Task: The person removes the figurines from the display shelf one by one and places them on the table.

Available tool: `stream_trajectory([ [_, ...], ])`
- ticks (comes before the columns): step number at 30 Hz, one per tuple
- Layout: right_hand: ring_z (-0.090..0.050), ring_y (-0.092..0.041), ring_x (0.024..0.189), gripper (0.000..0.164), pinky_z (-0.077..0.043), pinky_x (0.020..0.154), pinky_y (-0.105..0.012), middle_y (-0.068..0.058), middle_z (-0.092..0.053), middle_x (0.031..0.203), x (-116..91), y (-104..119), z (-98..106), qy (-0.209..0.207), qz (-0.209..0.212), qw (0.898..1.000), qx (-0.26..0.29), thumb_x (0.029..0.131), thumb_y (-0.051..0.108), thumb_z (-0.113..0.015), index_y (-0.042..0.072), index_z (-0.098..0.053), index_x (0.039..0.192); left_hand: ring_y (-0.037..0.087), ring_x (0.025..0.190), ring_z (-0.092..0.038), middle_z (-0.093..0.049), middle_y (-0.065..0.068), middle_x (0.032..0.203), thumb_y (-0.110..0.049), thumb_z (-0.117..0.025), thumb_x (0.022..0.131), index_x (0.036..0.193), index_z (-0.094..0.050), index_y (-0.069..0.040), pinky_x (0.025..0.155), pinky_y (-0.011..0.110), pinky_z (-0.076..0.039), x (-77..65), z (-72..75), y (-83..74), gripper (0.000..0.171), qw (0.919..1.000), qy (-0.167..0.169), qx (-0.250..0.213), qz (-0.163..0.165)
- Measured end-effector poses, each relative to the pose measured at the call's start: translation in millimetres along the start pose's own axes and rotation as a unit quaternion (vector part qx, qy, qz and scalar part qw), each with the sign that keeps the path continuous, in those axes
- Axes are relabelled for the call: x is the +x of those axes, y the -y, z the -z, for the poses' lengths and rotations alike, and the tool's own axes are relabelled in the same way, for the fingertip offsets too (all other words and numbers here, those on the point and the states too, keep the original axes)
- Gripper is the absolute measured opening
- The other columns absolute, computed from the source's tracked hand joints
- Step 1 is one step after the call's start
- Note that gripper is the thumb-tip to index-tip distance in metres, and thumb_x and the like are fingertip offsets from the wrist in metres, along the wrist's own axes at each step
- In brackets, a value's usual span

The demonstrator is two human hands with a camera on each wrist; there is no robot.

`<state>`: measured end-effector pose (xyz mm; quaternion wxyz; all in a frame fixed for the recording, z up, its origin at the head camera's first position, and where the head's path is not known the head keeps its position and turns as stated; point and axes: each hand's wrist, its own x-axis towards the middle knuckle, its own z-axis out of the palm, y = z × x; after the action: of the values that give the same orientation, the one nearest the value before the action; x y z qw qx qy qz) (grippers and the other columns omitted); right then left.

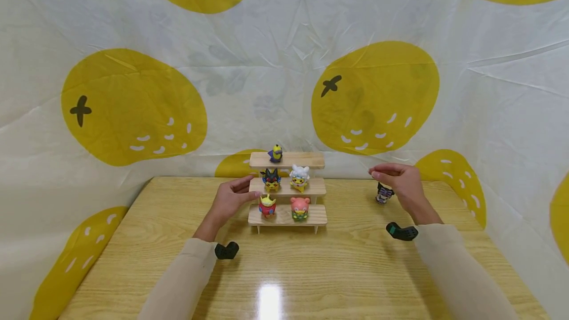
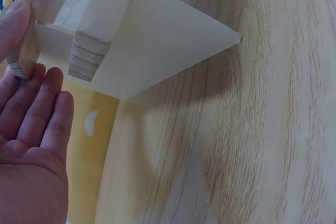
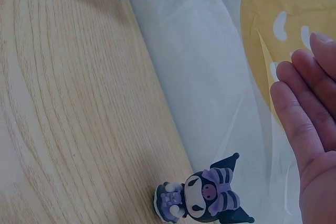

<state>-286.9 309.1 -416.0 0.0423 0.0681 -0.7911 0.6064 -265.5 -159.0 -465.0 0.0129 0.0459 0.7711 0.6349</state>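
Note:
A three-tier wooden display stand [image 1: 283, 217] stands mid-table. Its middle shelf's left end is pinched by my left hand [image 1: 228, 202]; the left wrist view shows the thumb above the board [image 2: 29, 43] and fingers against its underside. Top shelf: a purple-and-yellow figurine [image 1: 276, 154]. Middle shelf: a dark-eared figurine [image 1: 271, 180] and a white-hooded one [image 1: 300, 178]. Bottom shelf: a red-and-blue figurine [image 1: 267, 207] and a pink-hooded one [image 1: 300, 209]. My right hand [image 1: 402, 185] hovers with extended fingers beside a black-and-purple figurine [image 3: 205, 195], which stands upright on the table.
The wooden table [image 1: 338, 270] ends at a white cloth backdrop [image 1: 262, 88] with yellow fruit prints, close behind the stand. A pale side panel [image 2: 168, 40] supports the shelves. Black wrist devices [image 1: 402, 231] sit by both sleeves.

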Motion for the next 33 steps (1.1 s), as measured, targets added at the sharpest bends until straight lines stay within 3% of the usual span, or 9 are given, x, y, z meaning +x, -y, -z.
stream_trajectory([
  [18, -0.075, 0.0, 0.091, 0.043, -0.06, 0.083, -0.011, 0.016, -0.081, 0.097, 0.1, 4.2, -7.9, 0.008, 0.016, 0.999, 0.026, 0.097, 0.018, -0.076, -0.014, -0.067, 0.125, 0.031, 0.147, -0.052, -0.055, 0.011, 0.156, -0.027, -0.086, 0.089, 0.149, -0.059, -0.014, 0.117, 0.046, -0.049, -0.6, 0.3, -0.3, 0.067, 1.0, 0.004, 0.003, 0.004],
  [28, -0.075, -0.003, 0.097, 0.044, -0.059, 0.086, -0.011, 0.019, -0.08, 0.099, 1.3, 11.3, -11.0, 0.012, 0.023, 1.0, -0.001, 0.098, 0.023, -0.075, -0.011, -0.068, 0.127, 0.031, 0.147, -0.051, -0.055, 0.011, 0.157, -0.026, -0.085, 0.089, 0.15, -0.057, -0.01, 0.117, 0.045, -0.049, 1.2, 0.8, 1.0, 0.069, 1.0, 0.008, 0.002, 0.001],
  [33, -0.076, -0.003, 0.096, 0.04, -0.06, 0.086, -0.013, 0.015, -0.081, 0.099, 2.0, 16.1, -15.9, 0.018, 0.035, 0.999, 0.017, 0.098, 0.019, -0.075, -0.012, -0.069, 0.123, 0.03, 0.147, -0.051, -0.054, 0.011, 0.157, -0.027, -0.085, 0.089, 0.15, -0.058, -0.012, 0.116, 0.045, -0.049, 0.0, 0.9, 0.0, 0.068, 1.0, 0.007, 0.005, 0.004],
])
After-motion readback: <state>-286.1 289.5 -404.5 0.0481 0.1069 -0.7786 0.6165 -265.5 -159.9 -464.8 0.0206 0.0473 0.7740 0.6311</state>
